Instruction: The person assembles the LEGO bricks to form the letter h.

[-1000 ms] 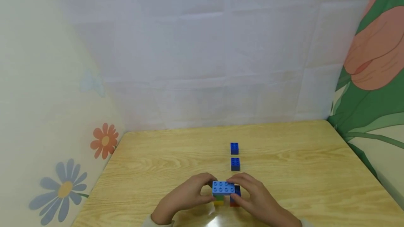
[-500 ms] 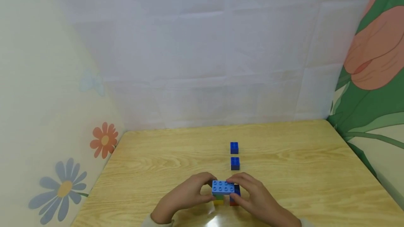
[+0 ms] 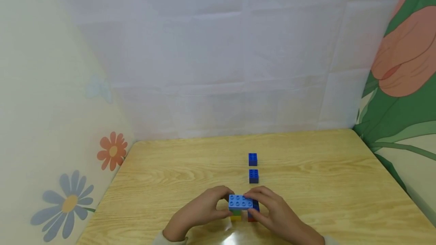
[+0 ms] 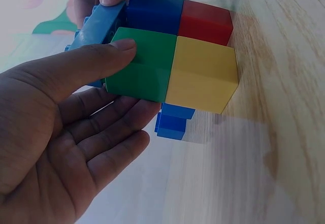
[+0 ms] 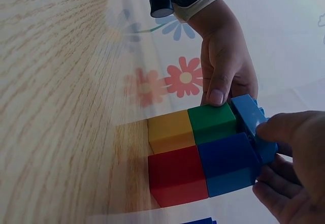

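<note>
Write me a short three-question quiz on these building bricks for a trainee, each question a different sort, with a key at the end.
1. Fill in the missing word: the green brick sits directly on top of the ____ brick.

2. True or false: on the table, the nearer loose blue brick stands apart from the farther loose blue brick.

3. In the right wrist view, which hand has its thumb tip on the light blue brick?

Key
1. Yellow; the yellow brick is under the green one.
2. True; a gap shows between them.
3. The right hand; the thumb of the left hand is at the green brick.
</note>
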A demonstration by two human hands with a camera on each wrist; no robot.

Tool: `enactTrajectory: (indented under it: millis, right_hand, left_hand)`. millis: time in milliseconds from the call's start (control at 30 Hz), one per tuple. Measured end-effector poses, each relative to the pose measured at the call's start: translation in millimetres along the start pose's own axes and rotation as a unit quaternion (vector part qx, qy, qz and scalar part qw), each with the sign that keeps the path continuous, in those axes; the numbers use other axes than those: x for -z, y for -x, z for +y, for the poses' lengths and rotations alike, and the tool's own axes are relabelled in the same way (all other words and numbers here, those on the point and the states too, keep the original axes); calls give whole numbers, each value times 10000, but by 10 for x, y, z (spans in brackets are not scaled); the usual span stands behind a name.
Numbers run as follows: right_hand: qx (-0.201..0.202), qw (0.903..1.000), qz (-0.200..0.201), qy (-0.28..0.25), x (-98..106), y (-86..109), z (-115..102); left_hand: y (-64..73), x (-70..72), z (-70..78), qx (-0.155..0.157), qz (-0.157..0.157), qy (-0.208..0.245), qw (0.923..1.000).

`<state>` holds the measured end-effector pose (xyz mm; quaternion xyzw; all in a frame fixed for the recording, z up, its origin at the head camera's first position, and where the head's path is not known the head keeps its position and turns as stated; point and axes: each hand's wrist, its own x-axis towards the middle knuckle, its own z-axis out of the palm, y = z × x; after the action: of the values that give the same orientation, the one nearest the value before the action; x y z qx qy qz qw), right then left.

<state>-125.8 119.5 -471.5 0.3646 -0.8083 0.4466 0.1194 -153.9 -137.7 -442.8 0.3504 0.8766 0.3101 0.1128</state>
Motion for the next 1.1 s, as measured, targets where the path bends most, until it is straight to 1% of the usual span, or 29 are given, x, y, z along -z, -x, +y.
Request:
enactTrajectory:
  millis: [233,467,633,867,1100]
  right_hand:
    - [19,10000,-15,55,0,4,9]
    - [33,10000,-57,1,6,6,7]
    - [56,9999,-101,-56,11,8,3]
    - [33,9999,-117,121,14,11,13]
    - [403,9987,-42,295,9,16,5]
  left_hand:
    - [-3,0,12,-37,-13,2,10000]
    - [-5,-8,12,-127,2,37,9999]
    - [-1,-17,7,-118,-5,44,9999]
    - [-3,-19,-3,-81,-54,118,9999]
    - [-8,-14,10,-118,16,98,9999]
